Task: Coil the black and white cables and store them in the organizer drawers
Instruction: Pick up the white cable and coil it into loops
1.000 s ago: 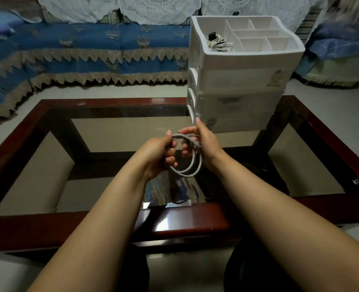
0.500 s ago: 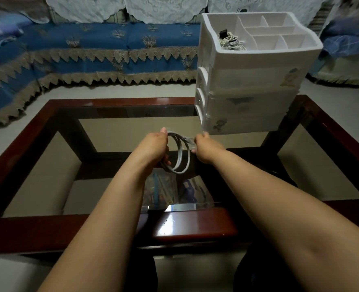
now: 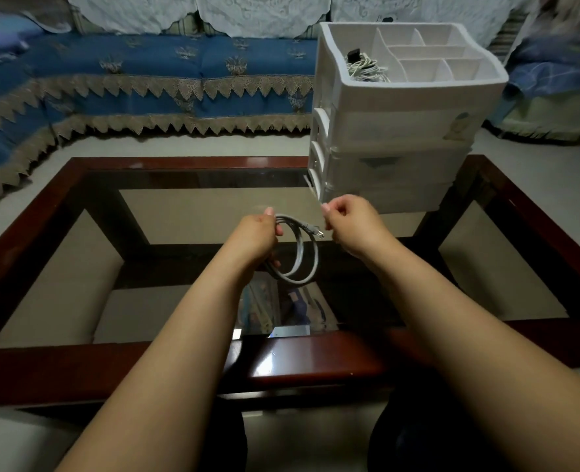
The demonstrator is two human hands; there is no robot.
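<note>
A single head-worn wide-angle view looks forward and down from the near edge of the glass worktop (image 3: 193, 212), close enough that both forearms fill the lower frame and the hands meet near its centre. It faces the far sofa (image 3: 152, 80), with the white organizer (image 3: 401, 137) at far right; straight lines bow toward the edges.

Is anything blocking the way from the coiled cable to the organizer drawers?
Nothing lies between the coiled cable, held by the left hand, and the organizer. Its drawers look closed, though. The right hand is nearest them.
</note>
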